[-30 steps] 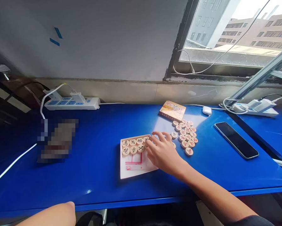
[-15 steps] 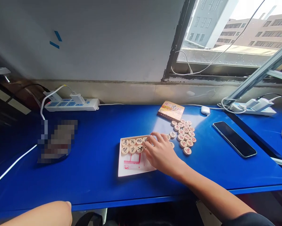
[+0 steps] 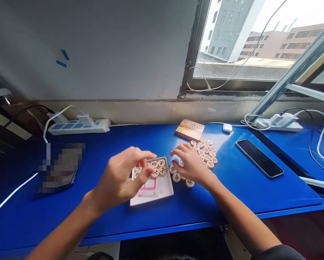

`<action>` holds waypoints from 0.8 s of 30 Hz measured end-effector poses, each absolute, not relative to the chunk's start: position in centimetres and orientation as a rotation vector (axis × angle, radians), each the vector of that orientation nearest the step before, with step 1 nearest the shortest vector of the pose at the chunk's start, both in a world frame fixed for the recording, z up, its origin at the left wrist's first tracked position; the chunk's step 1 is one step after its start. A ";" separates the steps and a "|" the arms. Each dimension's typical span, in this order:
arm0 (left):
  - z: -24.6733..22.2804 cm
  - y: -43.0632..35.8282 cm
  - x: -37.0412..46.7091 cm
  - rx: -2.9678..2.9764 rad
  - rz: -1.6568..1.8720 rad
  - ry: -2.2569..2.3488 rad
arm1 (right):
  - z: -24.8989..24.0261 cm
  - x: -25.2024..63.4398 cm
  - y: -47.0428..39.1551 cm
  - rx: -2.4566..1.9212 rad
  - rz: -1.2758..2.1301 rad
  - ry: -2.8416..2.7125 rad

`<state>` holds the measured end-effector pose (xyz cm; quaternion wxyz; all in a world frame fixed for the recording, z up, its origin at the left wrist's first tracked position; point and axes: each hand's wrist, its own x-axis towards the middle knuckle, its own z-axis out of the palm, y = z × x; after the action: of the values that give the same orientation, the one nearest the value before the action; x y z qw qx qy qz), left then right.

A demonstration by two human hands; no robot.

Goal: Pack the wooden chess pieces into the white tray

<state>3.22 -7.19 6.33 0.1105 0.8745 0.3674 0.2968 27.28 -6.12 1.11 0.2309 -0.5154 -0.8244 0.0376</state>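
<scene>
A shallow white box (image 3: 164,193) lies on the blue table, with two rows of round wooden pieces (image 3: 162,170) along its far side and a clear bag with a red print in it. Above the box's left part hovers my left hand (image 3: 124,173), thumb and fingers apart, nothing between them. My right hand (image 3: 190,162) is just right of the box, over loose black-marked pieces (image 3: 176,177), its fingers curved and spread, holding nothing visible. It partly hides those pieces. Red-marked pieces (image 3: 210,164) lie in a group beyond it.
A printed box lid (image 3: 189,130) lies behind the pieces. To the right are a phone (image 3: 259,158) and a white earphone case (image 3: 227,128). Power strips (image 3: 79,126) with cables stand along the wall. A blurred dark item (image 3: 61,169) is at the left.
My left hand has come up from the lower left to above the box. My right hand has moved off the box's right edge, showing the pieces there. The view has shifted slightly.
</scene>
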 end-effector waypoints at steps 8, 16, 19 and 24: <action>1.8 -3.1 4.5 2.578 0.162 1.047 | 0.8 26.7 -6.6 -1.404 0.192 -2.477; 1.0 -3.9 4.3 2.564 0.259 1.139 | 0.6 25.6 -6.7 -1.468 -0.020 -2.306; 0.8 -3.8 4.1 2.575 0.266 1.117 | 1.2 25.4 -7.0 -1.339 0.042 -2.235; 1.8 -3.4 3.1 2.506 0.595 1.165 | 0.8 24.3 -7.5 -1.115 0.084 -2.264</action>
<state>3.12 -3.45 1.78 0.1567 0.8755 0.4070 0.2080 24.30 -7.50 0.82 0.3034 -0.4207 -0.8544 0.0319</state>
